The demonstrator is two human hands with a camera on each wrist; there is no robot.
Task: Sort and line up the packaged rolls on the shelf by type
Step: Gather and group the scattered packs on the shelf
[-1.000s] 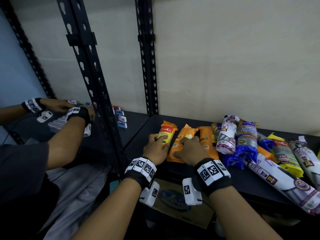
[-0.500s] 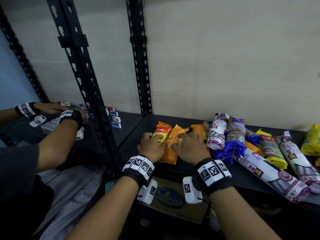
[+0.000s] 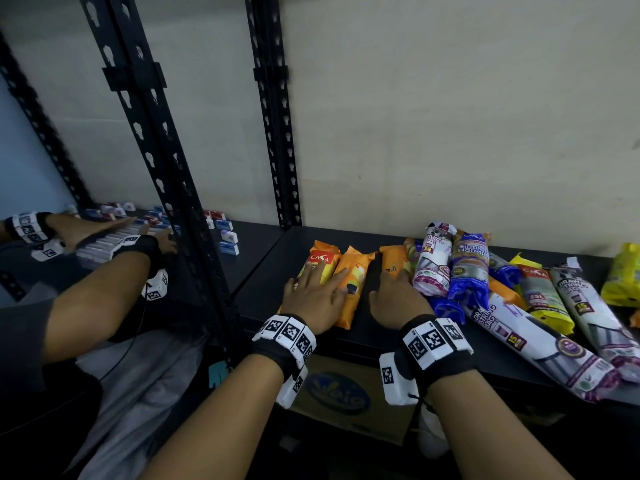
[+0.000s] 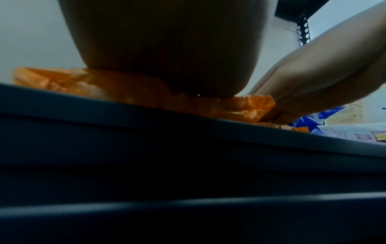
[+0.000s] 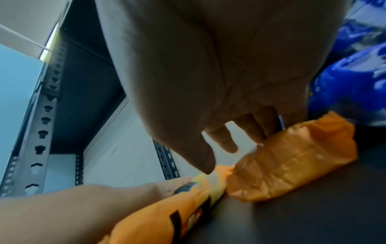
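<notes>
Three orange rolls lie at the left of the black shelf (image 3: pixel 273 258). My left hand (image 3: pixel 322 282) rests flat, fingers straight, across the first orange roll (image 3: pixel 320 259) and the second orange roll (image 3: pixel 355 289). My right hand (image 3: pixel 393 284) is a little to the right, and its fingertips touch the third orange roll (image 3: pixel 391 259), thumb off it. In the right wrist view the fingers (image 5: pixel 259 128) reach down onto this roll (image 5: pixel 292 165). The left wrist view shows my palm (image 4: pixel 167 49) pressing on orange wrapping (image 4: pixel 62 82). A heap of white-purple rolls (image 3: pixel 434 261) and blue rolls (image 3: pixel 469 265) lies to the right.
Long white rolls (image 3: pixel 540 344), a yellow-ended roll (image 3: pixel 540 292) and a yellow pack (image 3: pixel 623 275) fill the shelf's right side. Black uprights (image 3: pixel 277 133) stand at the left. Another person's arms (image 3: pixel 90 282) work over small boxes (image 3: pixel 228 242) on the neighbouring shelf. A cardboard box (image 3: pixel 343 396) sits below.
My hands have drawn apart. The left hand now lies over the two left orange rolls, the right has gone to the third, and a gap shows between the second and third.
</notes>
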